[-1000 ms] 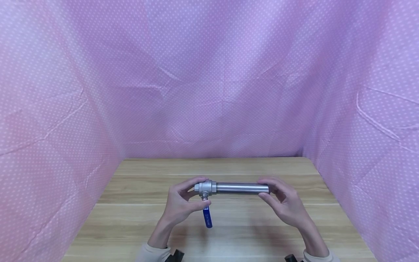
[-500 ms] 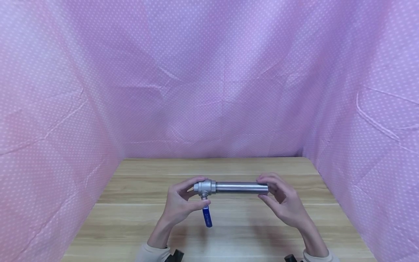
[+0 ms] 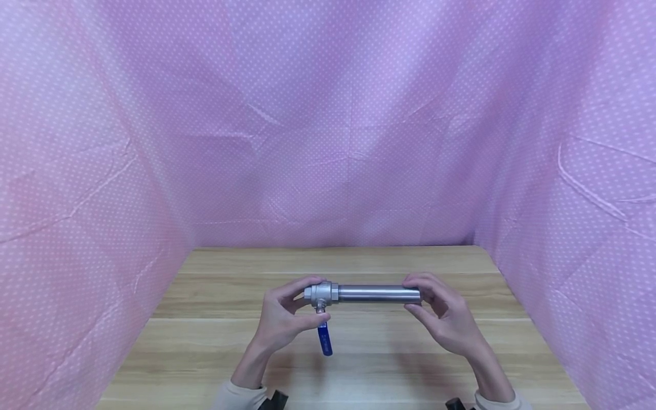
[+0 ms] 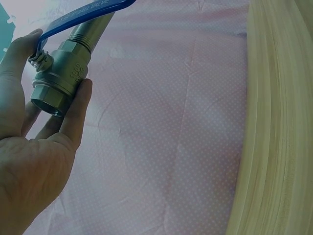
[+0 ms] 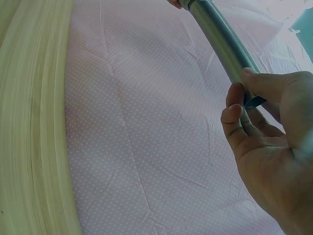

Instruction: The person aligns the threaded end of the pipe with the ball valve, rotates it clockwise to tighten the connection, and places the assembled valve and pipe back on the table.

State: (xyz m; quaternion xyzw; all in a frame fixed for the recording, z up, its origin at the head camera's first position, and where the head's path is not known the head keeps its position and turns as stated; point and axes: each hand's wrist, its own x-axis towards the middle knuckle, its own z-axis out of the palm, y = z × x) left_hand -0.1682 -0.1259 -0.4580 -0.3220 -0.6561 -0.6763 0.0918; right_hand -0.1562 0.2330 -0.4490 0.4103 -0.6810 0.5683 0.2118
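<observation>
A steel ball valve [image 3: 321, 294] with a blue lever handle [image 3: 325, 340] is joined to a shiny metal pipe [image 3: 379, 294], the two held level above the table. My left hand [image 3: 279, 319] grips the valve, fingers behind its body and thumb against the base of the lever. In the left wrist view, the valve body [image 4: 63, 73] shows its hollow end, and some thread [image 4: 83, 40] is visible where the pipe enters. My right hand [image 3: 448, 316] pinches the pipe's free end between thumb and fingers. The right wrist view shows that open pipe end [image 5: 254, 101] near the fingertips.
Beneath the hands lies a light wooden tabletop [image 3: 359, 364]. Pink dotted cloth [image 3: 338, 142] hangs behind it and along both sides. Black devices [image 3: 277, 400] sit at the wrists by the beige sleeves.
Almost nothing differs. The right fingers shift slightly on the pipe's end, while the valve, pipe and left hand stay in nearly the same place.
</observation>
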